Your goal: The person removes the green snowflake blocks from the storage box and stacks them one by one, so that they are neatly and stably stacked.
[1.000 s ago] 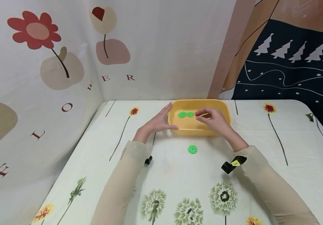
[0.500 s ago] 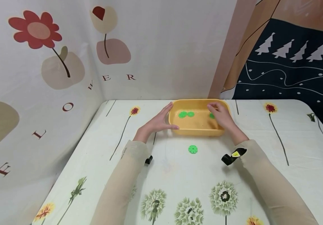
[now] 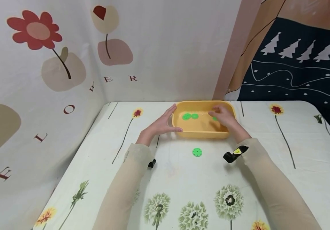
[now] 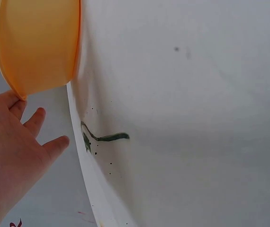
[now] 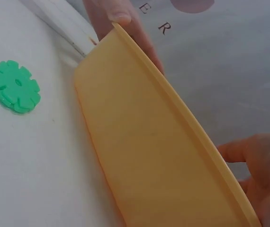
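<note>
Evidently, left grip (image 3: 162,124): spread across the near end of the yellow oblong plastic tub (image 3: 202,135), thumb by the front rim, presumably to stop it sliding.
Right grip (image 3: 225,117): inside the tub, opposite the left grip; fingers loosely bent, apart, nothing visible between them.
Sheltered disc: small green disc (image 3: 215,118), partly hidden beneath the right grip.
Inner pair: flat green disc (image 3: 186,116) beside its green twin (image 3: 195,116), between both grips.
Outside piece: green notched plastic disc (image 5: 15,87) on the white floral-clothed counter (image 3: 170,188), nearer the person than either grip, probably for easy reach.
</note>
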The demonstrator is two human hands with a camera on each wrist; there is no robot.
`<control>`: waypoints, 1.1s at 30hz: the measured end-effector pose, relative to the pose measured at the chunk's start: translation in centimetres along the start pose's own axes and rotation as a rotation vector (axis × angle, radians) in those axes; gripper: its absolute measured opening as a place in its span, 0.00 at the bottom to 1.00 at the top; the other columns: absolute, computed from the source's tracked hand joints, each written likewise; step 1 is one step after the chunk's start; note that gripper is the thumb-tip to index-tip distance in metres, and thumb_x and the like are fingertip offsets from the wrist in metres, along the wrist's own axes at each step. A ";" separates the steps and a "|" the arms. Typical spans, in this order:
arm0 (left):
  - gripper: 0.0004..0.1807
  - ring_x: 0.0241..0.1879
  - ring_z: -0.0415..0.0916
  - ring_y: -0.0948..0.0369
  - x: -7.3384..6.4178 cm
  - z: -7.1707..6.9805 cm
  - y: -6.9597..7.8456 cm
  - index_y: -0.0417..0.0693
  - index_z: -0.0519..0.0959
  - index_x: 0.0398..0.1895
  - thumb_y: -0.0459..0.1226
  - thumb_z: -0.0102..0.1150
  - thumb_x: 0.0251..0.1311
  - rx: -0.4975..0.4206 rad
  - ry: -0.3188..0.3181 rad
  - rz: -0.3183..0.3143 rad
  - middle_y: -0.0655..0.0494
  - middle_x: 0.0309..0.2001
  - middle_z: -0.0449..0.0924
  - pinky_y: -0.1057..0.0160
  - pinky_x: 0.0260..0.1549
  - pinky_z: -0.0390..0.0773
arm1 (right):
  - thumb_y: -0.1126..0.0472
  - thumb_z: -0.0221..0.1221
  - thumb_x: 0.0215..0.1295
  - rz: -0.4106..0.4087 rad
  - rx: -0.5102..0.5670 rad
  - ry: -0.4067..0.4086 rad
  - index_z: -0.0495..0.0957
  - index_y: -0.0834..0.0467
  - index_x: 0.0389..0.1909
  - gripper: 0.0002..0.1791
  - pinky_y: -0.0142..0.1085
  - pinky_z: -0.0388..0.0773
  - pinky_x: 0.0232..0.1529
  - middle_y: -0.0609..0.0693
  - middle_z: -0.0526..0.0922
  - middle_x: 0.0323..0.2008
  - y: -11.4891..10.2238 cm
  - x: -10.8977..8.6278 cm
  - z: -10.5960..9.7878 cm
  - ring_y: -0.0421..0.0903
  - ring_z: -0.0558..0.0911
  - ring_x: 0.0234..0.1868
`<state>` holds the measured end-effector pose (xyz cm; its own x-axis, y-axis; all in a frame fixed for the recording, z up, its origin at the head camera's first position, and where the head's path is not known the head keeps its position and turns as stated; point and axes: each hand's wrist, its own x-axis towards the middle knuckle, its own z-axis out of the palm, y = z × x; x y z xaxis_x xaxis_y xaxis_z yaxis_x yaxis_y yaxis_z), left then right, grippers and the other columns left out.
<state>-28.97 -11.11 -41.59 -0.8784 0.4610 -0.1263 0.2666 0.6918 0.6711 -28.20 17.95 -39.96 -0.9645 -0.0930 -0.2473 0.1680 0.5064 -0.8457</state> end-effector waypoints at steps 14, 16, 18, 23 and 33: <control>0.64 0.82 0.35 0.58 -0.1 0.1 0.1 0.63 0.39 0.81 0.56 0.73 0.50 -0.004 -0.003 0.005 0.71 0.82 0.31 0.44 0.77 0.49 | 0.59 0.50 0.77 -0.030 0.066 -0.105 0.68 0.67 0.66 0.23 0.41 0.73 0.64 0.64 0.71 0.65 0.4 0.6 0.3 0.52 0.74 0.58; 0.63 0.82 0.35 0.58 -0.1 0.2 0.1 0.63 0.39 0.81 0.57 0.73 0.50 -0.003 -0.002 0.004 0.71 0.82 0.31 0.43 0.77 0.50 | 0.59 0.51 0.76 -0.003 0.091 -0.062 0.69 0.66 0.66 0.23 0.37 0.75 0.61 0.63 0.71 0.65 0.4 0.8 0.2 0.49 0.73 0.56; 0.63 0.82 0.35 0.58 -0.1 0.2 0.2 0.63 0.39 0.81 0.57 0.73 0.50 -0.003 0.000 0.002 0.71 0.82 0.31 0.43 0.77 0.50 | 0.60 0.52 0.75 0.017 0.082 -0.023 0.70 0.65 0.66 0.22 0.33 0.75 0.57 0.62 0.72 0.64 0.5 1.0 0.2 0.48 0.73 0.55; 0.63 0.82 0.34 0.59 0.1 0.4 0.2 0.64 0.39 0.81 0.57 0.73 0.50 -0.009 0.004 -0.010 0.71 0.82 0.31 0.43 0.77 0.49 | 0.62 0.58 0.71 -0.001 -0.022 -0.014 0.70 0.68 0.65 0.25 0.32 0.70 0.52 0.64 0.72 0.62 0.9 1.7 0.1 0.52 0.71 0.54; 0.63 0.82 0.35 0.58 -0.2 0.1 0.2 0.62 0.39 0.82 0.56 0.73 0.51 -0.007 0.007 0.000 0.71 0.82 0.31 0.42 0.77 0.49 | 0.69 0.65 0.60 -0.027 -0.175 -0.044 0.75 0.69 0.59 0.25 0.30 0.69 0.44 0.63 0.75 0.54 1.2 2.7 0.7 0.52 0.71 0.50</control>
<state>-28.71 -10.99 -41.52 -0.8811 0.4573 -0.1206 0.2644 0.6878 0.6761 -30.50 17.74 -41.97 -0.9576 -0.1445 -0.2492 0.1001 0.6443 -0.7582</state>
